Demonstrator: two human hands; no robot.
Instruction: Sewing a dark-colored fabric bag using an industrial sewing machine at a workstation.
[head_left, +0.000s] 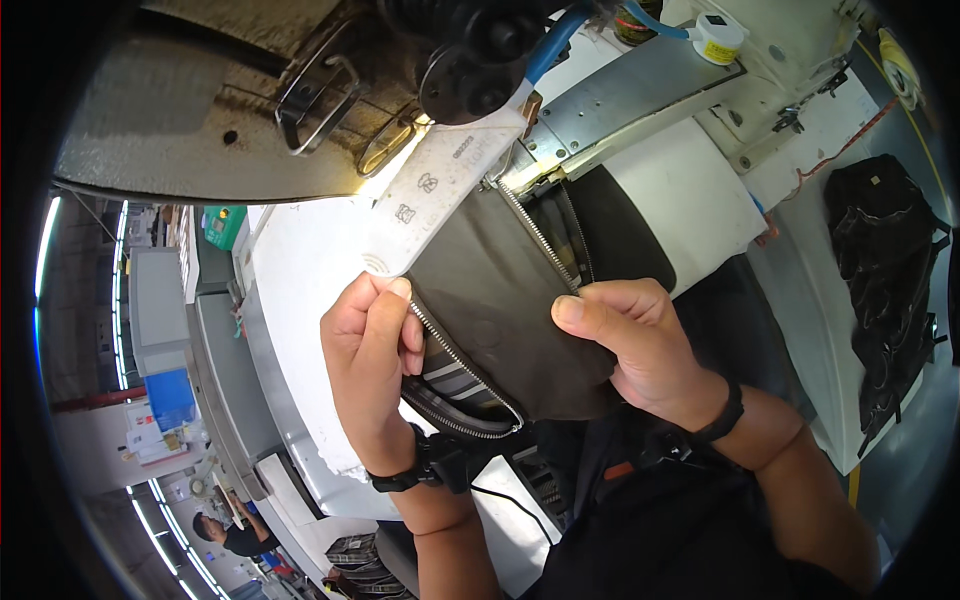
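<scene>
A dark grey-brown cloth piece [490, 300] with metal zippers stretches between my two hands, one end lying under the head of a sewing machine [220, 120]. My left hand [365, 345] pinches its left edge, beside the left zipper [455, 350], whose opening shows a striped lining [455, 380]. Across from it, my right hand [650, 345] grips the right edge near the lower end of the other zipper [535, 235], thumb on top. That zipper's upper end runs up to the metal sewing bed [610, 110]. The needle area is mostly hidden behind a white machine panel [440, 185].
A dark cloth heap [885, 290] lies on the white surface at right. Blue air tubing [555, 45] hangs by the machine head. A person [240, 535] is in the background at lower left, and checked fabric [360, 565] lies near the bottom.
</scene>
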